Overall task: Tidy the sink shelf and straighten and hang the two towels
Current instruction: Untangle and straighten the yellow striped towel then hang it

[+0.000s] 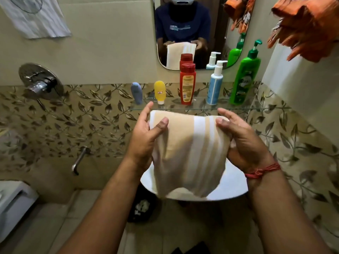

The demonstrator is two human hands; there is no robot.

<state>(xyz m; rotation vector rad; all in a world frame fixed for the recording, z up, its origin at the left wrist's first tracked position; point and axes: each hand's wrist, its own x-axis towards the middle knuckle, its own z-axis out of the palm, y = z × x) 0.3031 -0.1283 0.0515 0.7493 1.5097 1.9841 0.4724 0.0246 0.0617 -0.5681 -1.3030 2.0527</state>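
beige towel (185,143) (white stripes) hangs folded above the sink, orange towel (308,24) hung upper right.

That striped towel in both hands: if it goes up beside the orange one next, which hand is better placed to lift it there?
Probably the right hand. It grips the striped towel on the side nearest the orange towel, hanging upper right. The left hand would have to cross over.

Towel (185,153): beige with white stripes, held up over the sink (236,182)
Left hand (145,132): pinches its left top corner
Right hand (240,138): pinches its right top corner
Shelf (266,107): five bottles upright in a row
Orange towel (308,24): hangs upper right
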